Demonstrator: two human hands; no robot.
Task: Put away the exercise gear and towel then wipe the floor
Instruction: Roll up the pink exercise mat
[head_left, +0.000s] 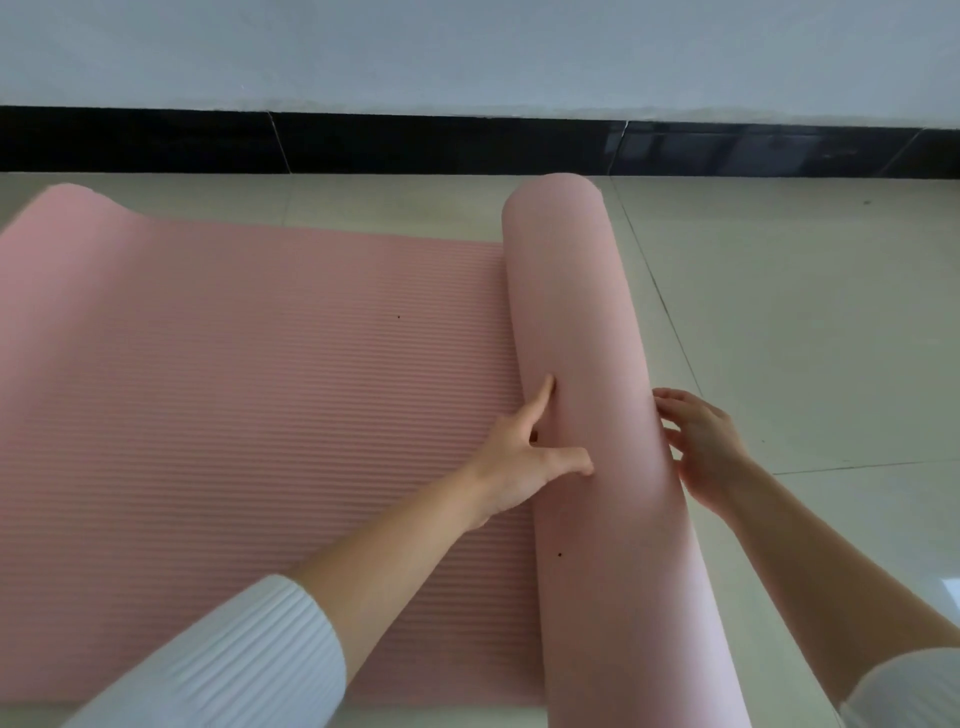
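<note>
A pink ribbed exercise mat lies on the floor, its right part wound into a thick roll that runs from near the wall toward me. My left hand rests on the roll's left side, where it meets the flat part, with forefinger and thumb stretched out on it. My right hand is at the roll's right side with straight fingers touching it. The mat's far left end curls up slightly. No towel is in view.
Pale glossy floor tiles spread to the right of the roll. A black skirting strip and a white wall close off the far side, a short way beyond the mat.
</note>
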